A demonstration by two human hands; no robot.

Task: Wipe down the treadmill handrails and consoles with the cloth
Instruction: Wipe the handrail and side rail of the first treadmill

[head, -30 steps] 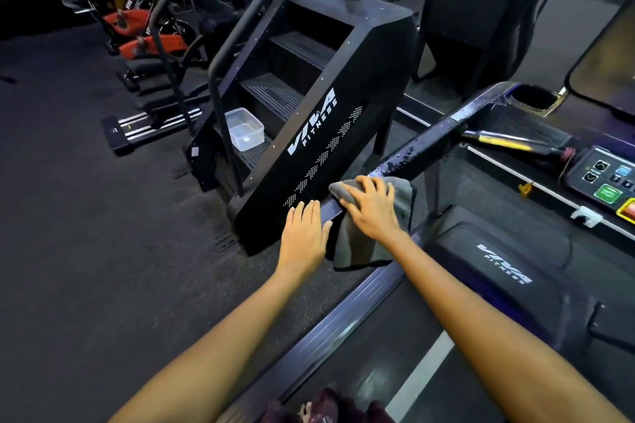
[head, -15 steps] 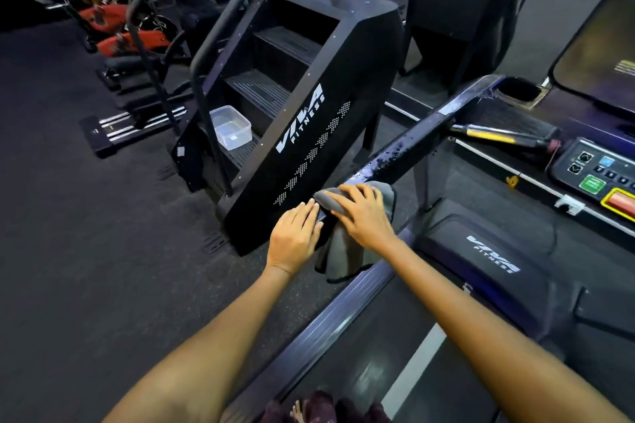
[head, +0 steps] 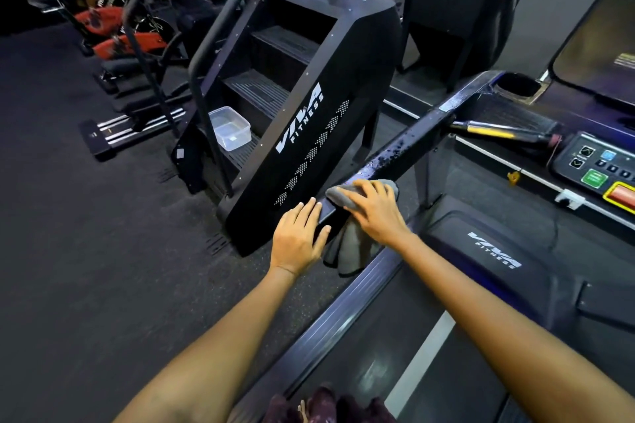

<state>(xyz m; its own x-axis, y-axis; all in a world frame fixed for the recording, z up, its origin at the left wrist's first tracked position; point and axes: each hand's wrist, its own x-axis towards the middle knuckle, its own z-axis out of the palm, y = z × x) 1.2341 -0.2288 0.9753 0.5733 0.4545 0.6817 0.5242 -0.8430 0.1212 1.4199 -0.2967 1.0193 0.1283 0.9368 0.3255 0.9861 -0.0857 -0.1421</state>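
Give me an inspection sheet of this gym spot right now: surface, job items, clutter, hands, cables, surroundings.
Surface: handrail speckled with droplets beyond the cloth.
Job's things: grey cloth draped over the rail; console untouched.
Clutter: clear plastic tub on a stair climber step; yellow-banded tool by the console.
Hands: left hand flat on the rail end; right hand presses the cloth, fingers spread.
Cables: thin cord with a yellow clip under the console.
Surroundings: dark rubber floor; red machines behind.
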